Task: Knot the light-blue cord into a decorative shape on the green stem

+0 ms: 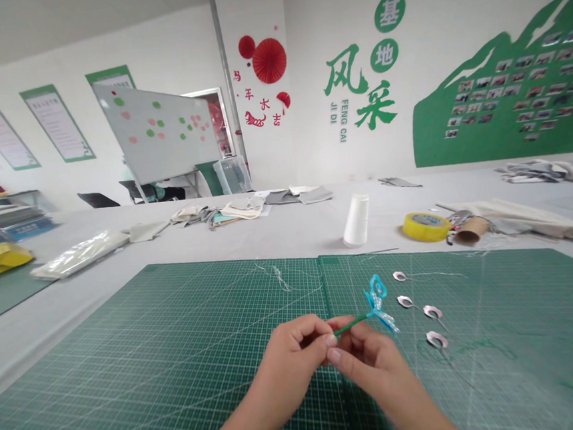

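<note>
A blue craft flower (378,300) with looped, partly glittery petals tilts up to the right on a green wrapped stem (350,324). My left hand (299,354) pinches the lower end of that stem between thumb and forefinger. Close against it, my right hand (367,362) is closed too, its thumb tip meeting the left fingers and its other fingers curled behind the stem. The stem's lowest end is hidden in the fingers. To the right lie several small pale-pink petal loops on thin wire tails, one of them a pink loop (436,340) near my right hand.
Green cutting mats (179,358) cover the near table, with loose white thread (281,279) and green thread (483,346) on them. Beyond stand a white thread cone (356,219), a yellow tape roll (425,227) and a cardboard tube (472,229). Fabric pieces (238,208) lie farther back.
</note>
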### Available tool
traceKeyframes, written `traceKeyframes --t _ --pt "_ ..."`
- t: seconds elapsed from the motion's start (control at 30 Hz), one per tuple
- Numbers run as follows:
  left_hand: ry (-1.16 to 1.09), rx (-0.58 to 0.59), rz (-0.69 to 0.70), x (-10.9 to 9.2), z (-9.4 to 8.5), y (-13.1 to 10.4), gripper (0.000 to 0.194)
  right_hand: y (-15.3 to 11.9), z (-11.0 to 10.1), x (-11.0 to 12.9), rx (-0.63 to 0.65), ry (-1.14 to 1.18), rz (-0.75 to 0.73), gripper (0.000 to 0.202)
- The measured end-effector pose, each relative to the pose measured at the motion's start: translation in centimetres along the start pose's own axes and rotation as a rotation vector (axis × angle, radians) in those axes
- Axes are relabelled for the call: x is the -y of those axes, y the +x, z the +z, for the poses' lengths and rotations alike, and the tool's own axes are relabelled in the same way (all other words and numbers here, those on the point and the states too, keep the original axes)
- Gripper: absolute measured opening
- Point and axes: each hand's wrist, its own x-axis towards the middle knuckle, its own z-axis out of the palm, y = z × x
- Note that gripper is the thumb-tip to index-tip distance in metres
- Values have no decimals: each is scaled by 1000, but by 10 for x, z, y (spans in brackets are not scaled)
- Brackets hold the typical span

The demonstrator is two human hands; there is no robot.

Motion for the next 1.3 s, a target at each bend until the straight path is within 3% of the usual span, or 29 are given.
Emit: traceKeyframes --t 0.3,0.5,1.0,1.3 --pt "110 -3 -2 -1 -1 -1 18 -2 -2 2 -168 69 52 36" --pt "110 11 0 1 -1 -1 20 -3 -1 6 -206 88 55 37" --pt "91 53 -52 -5 -2 -2 18 -2 -4 3 -214 92 58 38" --pt "88 -58 -52 -4 -3 0 19 -2 -3 3 -154 -5 50 31"
